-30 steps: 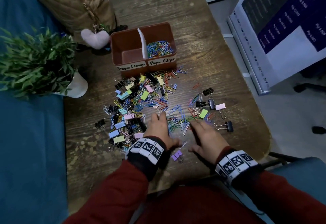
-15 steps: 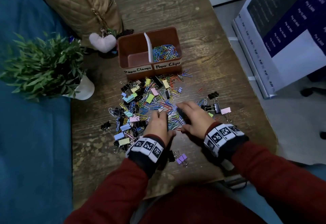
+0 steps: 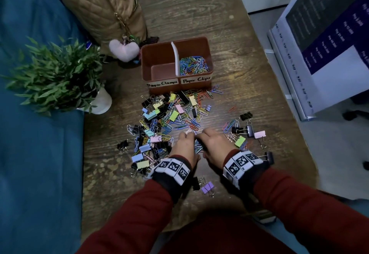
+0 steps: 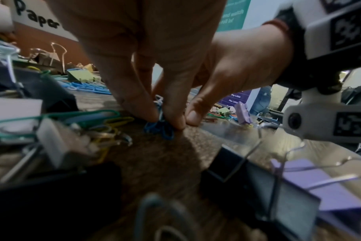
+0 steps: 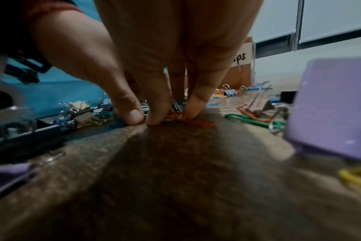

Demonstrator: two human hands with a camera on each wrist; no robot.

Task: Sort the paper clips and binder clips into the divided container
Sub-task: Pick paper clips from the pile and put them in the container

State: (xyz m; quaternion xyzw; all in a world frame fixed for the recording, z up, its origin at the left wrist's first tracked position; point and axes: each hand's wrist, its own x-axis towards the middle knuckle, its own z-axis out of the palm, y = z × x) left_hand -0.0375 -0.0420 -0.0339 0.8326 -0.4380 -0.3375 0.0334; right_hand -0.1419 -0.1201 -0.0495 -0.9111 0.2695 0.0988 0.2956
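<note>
A brown divided container (image 3: 207, 53) stands mid-table; its left half, labelled Paper Clamps, shows a bare floor, and its right half holds coloured paper clips (image 3: 192, 66). In front of it lies a mixed pile of binder clips and paper clips (image 3: 169, 117). At the pile's near edge my left hand (image 3: 185, 143) and right hand (image 3: 213, 143) meet, fingers pointing down, around a small bunch of paper clips (image 3: 198, 147). The left hand (image 4: 161, 117) pinches blue paper clips (image 4: 161, 130) against the table. The right hand (image 5: 171, 114) closes its fingertips on orange and silver paper clips (image 5: 188, 121).
A potted plant (image 3: 58, 79) sits at the table's left edge, with a quilted bag (image 3: 103, 3) and pink heart charm (image 3: 123, 50) behind the container. A purple binder clip (image 3: 207, 186) lies near the front edge. A signboard (image 3: 329, 43) stands beyond the right edge.
My right hand has moved left from the table's right side to meet the left hand. Both hands have closed in on the bunch of paper clips between them.
</note>
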